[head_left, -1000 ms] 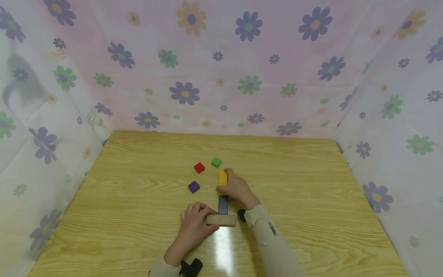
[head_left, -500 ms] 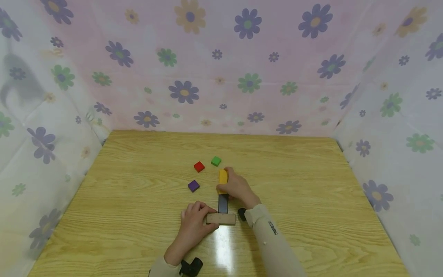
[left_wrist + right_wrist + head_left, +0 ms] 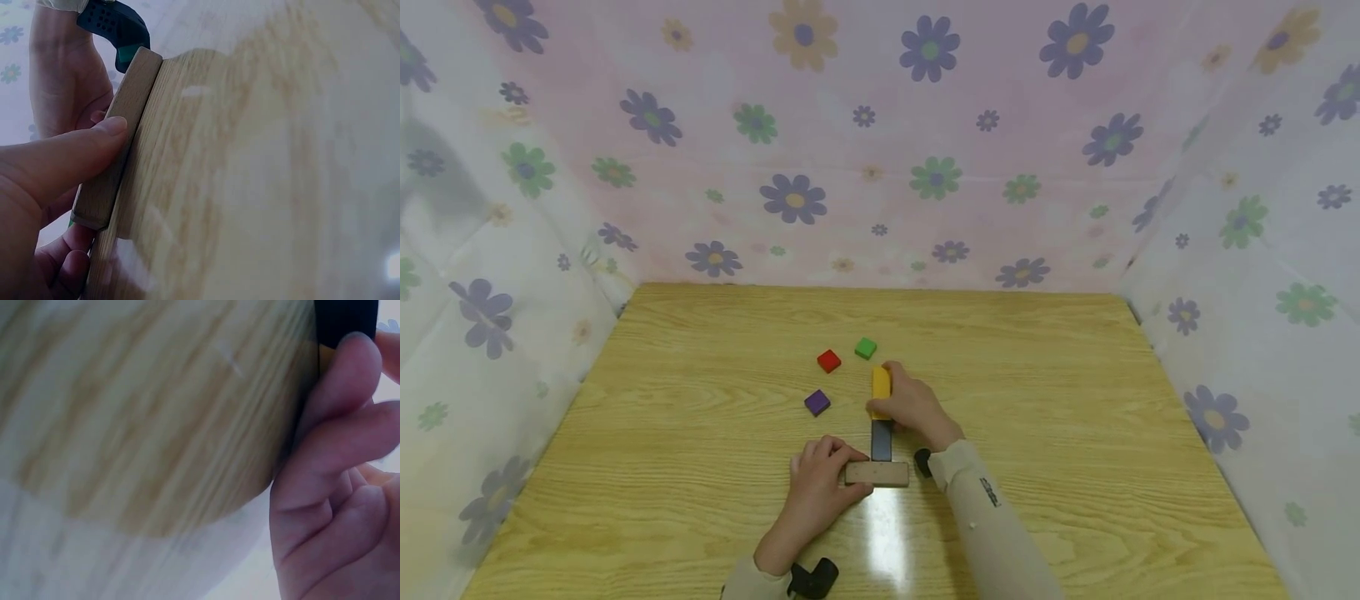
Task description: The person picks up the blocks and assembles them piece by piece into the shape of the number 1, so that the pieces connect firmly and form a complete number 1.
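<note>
My left hand [image 3: 820, 483] grips the left end of a plain wooden block [image 3: 880, 475], thumb on its near side and fingers on the far side. In the left wrist view the thumb presses the long face of that wooden block [image 3: 115, 156]. A black block [image 3: 882, 440] runs away from the middle of the wooden one, forming a T. Beyond the black block, my right hand [image 3: 913, 408] pinches a yellow block [image 3: 881, 383] between thumb and fingers, end to end with the black one. In the right wrist view the fingers [image 3: 337, 444] lie low against the table, by the dark block [image 3: 345, 322].
A red block [image 3: 829, 361], a green block [image 3: 866, 348] and a purple block [image 3: 817, 402] lie on the wood-grain table [image 3: 1037, 375], left of and beyond the yellow one. Flower-printed cloth [image 3: 880, 167] hangs around the table's back and sides.
The hands and blocks keep their places relative to each other. Only the head view has shifted slightly.
</note>
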A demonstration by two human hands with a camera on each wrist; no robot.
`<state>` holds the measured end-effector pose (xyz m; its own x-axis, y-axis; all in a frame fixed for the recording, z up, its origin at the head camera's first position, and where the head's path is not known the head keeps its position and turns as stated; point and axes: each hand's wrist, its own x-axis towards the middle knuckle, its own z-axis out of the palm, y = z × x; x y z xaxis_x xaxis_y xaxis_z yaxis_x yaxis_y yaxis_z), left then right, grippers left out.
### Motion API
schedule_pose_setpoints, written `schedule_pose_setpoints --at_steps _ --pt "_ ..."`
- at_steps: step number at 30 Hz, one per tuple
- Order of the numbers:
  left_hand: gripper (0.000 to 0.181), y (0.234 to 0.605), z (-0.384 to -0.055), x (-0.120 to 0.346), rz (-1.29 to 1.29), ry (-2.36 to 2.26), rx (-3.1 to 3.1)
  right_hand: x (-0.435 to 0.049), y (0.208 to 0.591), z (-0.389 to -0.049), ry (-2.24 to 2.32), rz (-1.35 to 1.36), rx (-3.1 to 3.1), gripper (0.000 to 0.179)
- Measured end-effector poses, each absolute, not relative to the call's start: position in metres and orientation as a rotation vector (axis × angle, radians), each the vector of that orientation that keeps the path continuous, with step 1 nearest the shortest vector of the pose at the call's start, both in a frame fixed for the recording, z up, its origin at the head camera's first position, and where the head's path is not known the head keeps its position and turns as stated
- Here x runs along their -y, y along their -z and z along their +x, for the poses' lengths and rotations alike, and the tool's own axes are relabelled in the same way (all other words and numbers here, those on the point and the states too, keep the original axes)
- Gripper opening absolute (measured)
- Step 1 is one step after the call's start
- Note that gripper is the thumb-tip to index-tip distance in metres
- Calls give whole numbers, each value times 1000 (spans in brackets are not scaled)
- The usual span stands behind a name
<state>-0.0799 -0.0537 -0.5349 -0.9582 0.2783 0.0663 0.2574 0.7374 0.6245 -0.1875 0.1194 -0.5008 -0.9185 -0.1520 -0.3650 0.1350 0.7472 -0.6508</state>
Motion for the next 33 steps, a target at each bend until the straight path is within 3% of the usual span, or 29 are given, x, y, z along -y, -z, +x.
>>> schedule_pose_setpoints --at_steps 33 --pt "33 534 -80 52 426 -971 -2918 -121 503 -183 990 -75 -2572 83"
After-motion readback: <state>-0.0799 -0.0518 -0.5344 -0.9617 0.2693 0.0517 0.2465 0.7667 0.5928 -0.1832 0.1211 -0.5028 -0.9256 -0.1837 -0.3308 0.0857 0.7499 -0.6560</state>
